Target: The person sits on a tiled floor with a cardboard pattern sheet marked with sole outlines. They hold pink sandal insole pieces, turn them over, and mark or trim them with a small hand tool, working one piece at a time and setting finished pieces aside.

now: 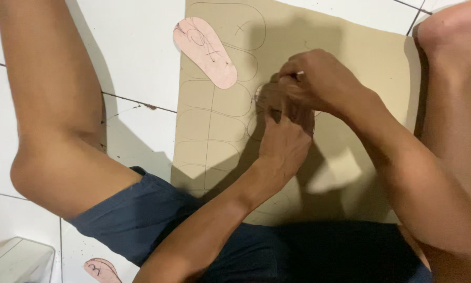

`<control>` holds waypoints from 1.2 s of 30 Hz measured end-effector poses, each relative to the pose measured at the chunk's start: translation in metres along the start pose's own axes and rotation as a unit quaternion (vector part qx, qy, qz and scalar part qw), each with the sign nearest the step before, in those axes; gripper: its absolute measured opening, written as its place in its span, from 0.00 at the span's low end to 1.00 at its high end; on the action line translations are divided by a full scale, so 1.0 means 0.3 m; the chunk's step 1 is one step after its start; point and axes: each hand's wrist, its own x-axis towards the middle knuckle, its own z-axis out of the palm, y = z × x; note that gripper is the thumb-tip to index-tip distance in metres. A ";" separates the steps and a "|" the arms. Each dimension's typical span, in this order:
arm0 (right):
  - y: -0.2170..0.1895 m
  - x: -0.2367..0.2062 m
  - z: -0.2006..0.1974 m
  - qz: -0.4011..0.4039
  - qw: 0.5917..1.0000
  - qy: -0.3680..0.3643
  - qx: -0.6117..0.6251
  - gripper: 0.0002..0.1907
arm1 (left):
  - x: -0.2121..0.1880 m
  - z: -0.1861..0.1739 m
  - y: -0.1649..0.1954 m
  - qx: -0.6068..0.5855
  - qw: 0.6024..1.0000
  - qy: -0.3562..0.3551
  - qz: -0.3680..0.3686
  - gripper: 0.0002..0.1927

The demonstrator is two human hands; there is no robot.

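Big tan sheet lying flat on white floor tiles, looks like thin card or some leathery board, matte and smooth. It's covered in pencilled outlines, rounded oblong sole-ish shapes stacked in a column on the left half, plus a straight ruled line running down through them. A pink template with the same rounded oblong shape sits at the sheet's top left edge, half on the tile, with scribbles on it. Another pink one is at the bottom of the frame, cut off by the edge.

Left hand is pressed down flat on the middle of the sheet, fingers pointing away from the body, seemingly pinning something under it. Whatever's under there is mostly hidden, I can only make out a pale curved edge peeking out beside the fingers. Right hand is just above it, touching, curled tight with fingers pinched on a small whitish pen. Only the tip end shows, so can't say what kind.

Both forearms come in from the bottom, the right one bent across. Bare knees on either side, dark blue shorts below. A grey-white box corner at bottom left, cut off.
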 end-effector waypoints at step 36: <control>0.043 -0.471 0.235 0.090 0.953 0.230 -0.174 0.18 | 0.248 -0.146 -0.082 -0.183 0.956 -0.229 -0.008 0.12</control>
